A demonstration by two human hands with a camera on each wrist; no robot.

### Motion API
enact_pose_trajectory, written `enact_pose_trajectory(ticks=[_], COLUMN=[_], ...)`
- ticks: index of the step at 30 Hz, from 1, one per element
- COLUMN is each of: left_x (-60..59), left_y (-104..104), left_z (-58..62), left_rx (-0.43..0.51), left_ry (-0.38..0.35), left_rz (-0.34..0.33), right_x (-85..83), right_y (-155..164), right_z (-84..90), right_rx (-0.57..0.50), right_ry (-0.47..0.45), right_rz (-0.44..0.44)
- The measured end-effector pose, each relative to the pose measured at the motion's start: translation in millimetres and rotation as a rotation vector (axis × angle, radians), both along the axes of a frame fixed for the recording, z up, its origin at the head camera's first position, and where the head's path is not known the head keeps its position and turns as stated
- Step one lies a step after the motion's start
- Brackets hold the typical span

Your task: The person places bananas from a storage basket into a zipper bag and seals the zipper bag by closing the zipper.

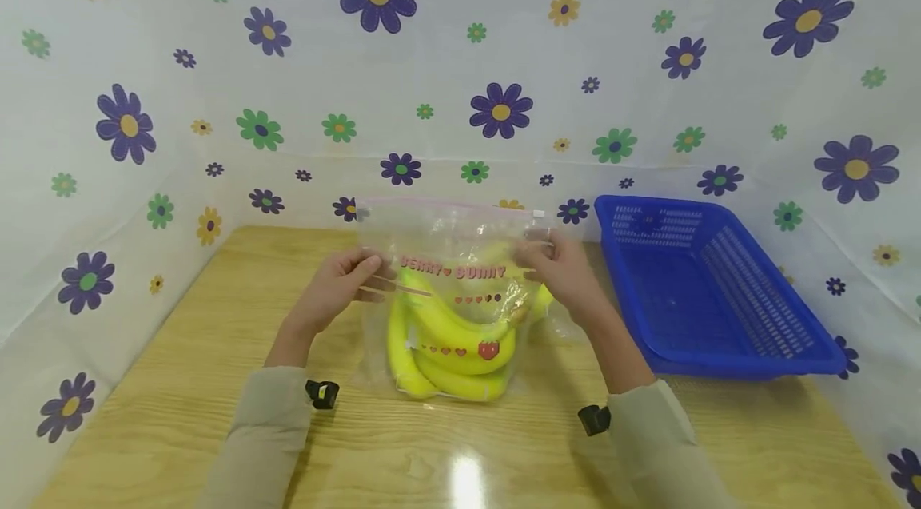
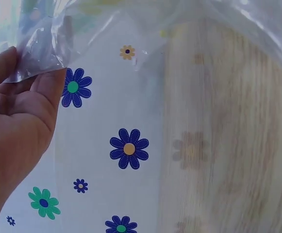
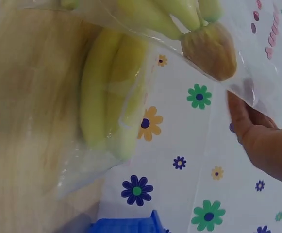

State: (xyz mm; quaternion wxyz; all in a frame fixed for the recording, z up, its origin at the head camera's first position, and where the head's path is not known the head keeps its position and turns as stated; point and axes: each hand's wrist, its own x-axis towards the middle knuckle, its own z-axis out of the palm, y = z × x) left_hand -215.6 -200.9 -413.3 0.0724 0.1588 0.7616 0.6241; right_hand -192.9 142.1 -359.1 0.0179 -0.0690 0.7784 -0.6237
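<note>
A clear slider bag (image 1: 446, 232) with pink "Berry Bunny" print stands upright in the middle of the table. Inside it is a bunch of yellow bananas (image 1: 453, 333), whose brownish stem end (image 3: 209, 51) shows in the right wrist view. My left hand (image 1: 340, 285) pinches the bag's left edge between thumb and fingers. On the opposite side, my right hand (image 1: 564, 273) holds the right edge, below the white slider (image 1: 538, 213). Behind this bag, the right wrist view shows a second clear bag with more bananas (image 3: 109, 92) on the table.
To the right of the bags sits a blue plastic basket (image 1: 626, 293) with slotted walls. The wood-grain table (image 1: 216, 317) meets a white flower-printed sheet (image 1: 446, 77) at the back and sides. Both wrists carry black straps.
</note>
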Motion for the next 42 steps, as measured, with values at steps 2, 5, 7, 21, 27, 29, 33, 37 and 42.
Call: enact_pose_trajectory(ticks=[2,5,7,21,27,29,33,37,42], left_x=[1.5,3.7,6.4,22.0,15.7,15.7,16.5,18.6,21.1], left_y=[1,2,4,38,43,42,41,41,46], left_z=[0.6,3.1,6.1,30.1,33.7,33.3,34.1,36.2,39.7], left_rx=[0.014,0.016,0.012,-0.170,-0.153,-0.077,0.071,0.125,0.114], left_ry=[0.015,0.044,0.068,0.219,0.239,0.207,0.170,0.159,0.191], left_rz=[0.024,0.070,0.097,0.096,0.156,0.198,0.248,0.195,0.169], right_x=[5.9,12.6,15.9,30.1,27.6,28.0,28.7,30.9,33.9], right_y=[4,9,13,40,36,35,32,31,35], right_z=[-6.6,-11.2,-10.4,-14.4,-8.9,-8.0,-7.7,-7.9,-8.8], right_rx=[0.059,0.141,0.169,0.066,-0.116,-0.182,-0.236,-0.214,-0.195], right_ry=[0.045,0.115,0.157,0.099,0.184,0.238,0.297,0.299,0.286], right_rz=[0.013,-0.032,-0.092,-0.277,-0.344,-0.364,-0.370,-0.387,-0.401])
